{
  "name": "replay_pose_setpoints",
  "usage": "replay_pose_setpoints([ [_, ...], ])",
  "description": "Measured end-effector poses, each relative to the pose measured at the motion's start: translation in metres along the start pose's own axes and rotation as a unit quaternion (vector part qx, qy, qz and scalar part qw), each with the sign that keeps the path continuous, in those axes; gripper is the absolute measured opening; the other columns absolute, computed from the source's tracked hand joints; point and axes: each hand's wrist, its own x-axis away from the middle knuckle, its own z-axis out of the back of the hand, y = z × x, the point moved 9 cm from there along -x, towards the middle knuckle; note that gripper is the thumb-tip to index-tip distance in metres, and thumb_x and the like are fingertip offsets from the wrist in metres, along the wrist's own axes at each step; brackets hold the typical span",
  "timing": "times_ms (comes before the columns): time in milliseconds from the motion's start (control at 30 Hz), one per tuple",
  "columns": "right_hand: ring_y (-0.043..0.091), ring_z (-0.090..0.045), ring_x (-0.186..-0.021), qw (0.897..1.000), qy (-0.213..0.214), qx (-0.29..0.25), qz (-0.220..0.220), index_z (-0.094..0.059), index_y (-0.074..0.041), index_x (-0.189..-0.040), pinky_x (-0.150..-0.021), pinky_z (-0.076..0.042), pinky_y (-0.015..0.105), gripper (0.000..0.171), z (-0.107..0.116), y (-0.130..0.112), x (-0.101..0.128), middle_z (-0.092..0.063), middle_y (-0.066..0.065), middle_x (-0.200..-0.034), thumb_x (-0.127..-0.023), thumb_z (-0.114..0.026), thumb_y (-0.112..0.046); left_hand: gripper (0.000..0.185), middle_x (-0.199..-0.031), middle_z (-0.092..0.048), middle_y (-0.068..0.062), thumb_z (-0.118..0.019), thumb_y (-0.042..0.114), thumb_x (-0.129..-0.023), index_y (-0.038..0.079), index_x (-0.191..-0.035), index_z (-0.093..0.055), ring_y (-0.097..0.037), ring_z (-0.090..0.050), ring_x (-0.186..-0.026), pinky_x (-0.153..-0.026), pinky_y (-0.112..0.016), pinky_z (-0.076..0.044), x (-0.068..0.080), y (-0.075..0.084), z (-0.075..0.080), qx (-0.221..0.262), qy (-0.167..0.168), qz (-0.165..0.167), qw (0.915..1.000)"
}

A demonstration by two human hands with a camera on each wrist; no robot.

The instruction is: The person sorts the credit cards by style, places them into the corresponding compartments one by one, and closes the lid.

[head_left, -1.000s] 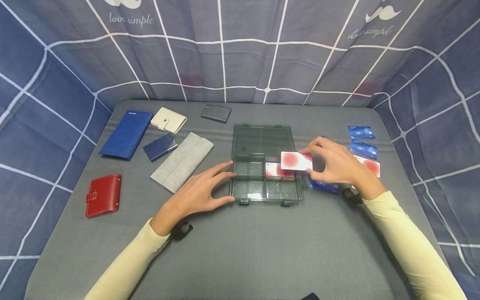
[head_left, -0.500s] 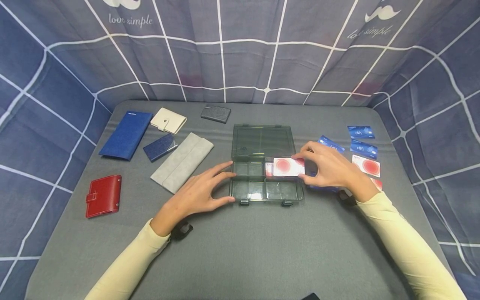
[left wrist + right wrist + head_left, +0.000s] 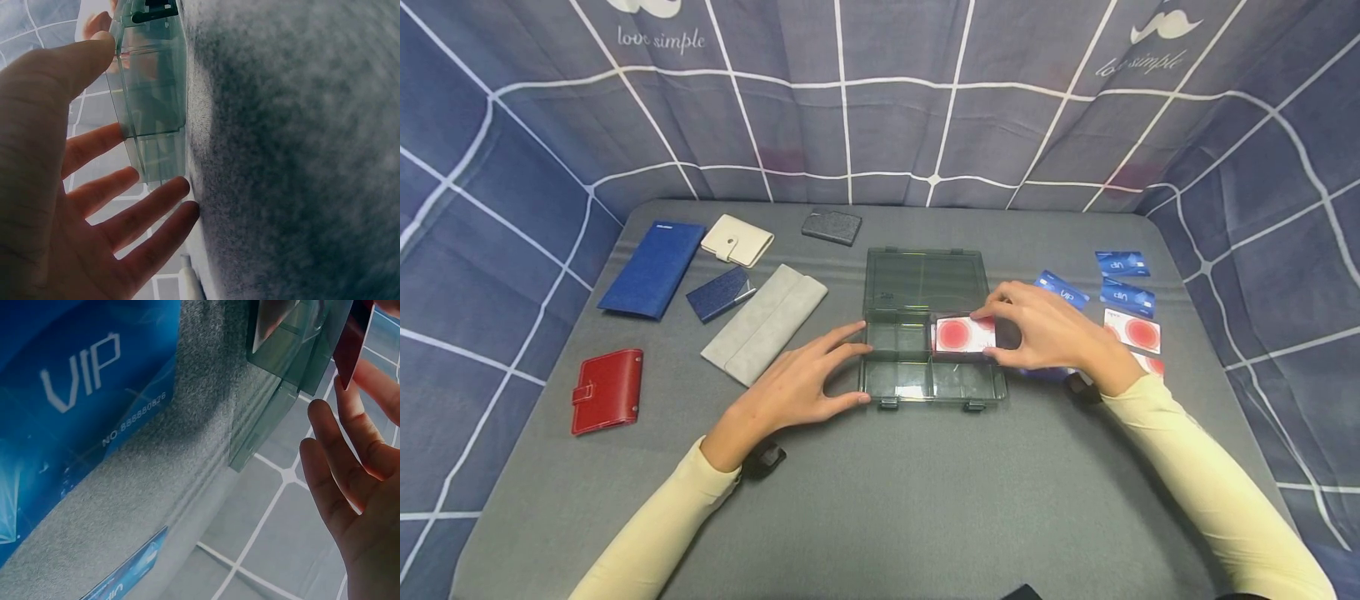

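A green-tinted clear plastic box [image 3: 895, 382] with compartments lies on the grey table, its lid [image 3: 925, 279] folded back. My left hand [image 3: 790, 387] rests at the box's left side, fingers spread and fairly straight. In the left wrist view the thumb touches the box rim. My right hand [image 3: 1048, 329] pinches a white card with a red circle [image 3: 955, 335] by its right end, over the upper right compartment. Seen from the right wrist, the card [image 3: 353, 350] is above the box wall. Another red and white card lies beneath, mostly hidden.
Blue VIP cards [image 3: 1127, 297] and red and white cards [image 3: 1132, 332] lie at right. On the left are a grey wallet [image 3: 765, 325], a red card holder [image 3: 607, 392], a blue folder [image 3: 653, 269], a cream wallet [image 3: 737, 241] and a navy case [image 3: 719, 293]. A dark case [image 3: 832, 227] lies behind.
The right hand has moved left and slightly down with the card, from the box's right edge to over its upper right compartment. My left hand has stayed in place.
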Motion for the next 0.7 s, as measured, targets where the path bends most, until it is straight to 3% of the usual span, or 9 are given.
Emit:
replay_pose_setpoints([
  [700,0.029,-0.069,-0.11,1.0,-0.013,-0.013,0.006,-0.08,-0.015,-0.121,-0.092,-0.056,0.053,0.043,-0.0101,0.0017,-0.0039,-0.07,0.002,-0.116,-0.086,-0.087,-0.04,0.07,-0.17,-0.043,-0.004,-0.079,0.06,-0.094,0.02,-0.149,-0.064,-0.031,-0.058,-0.142,-0.092,-0.052,-0.06,-0.0005,-0.001,-0.0008,-0.008,0.0,0.001,1.0],
])
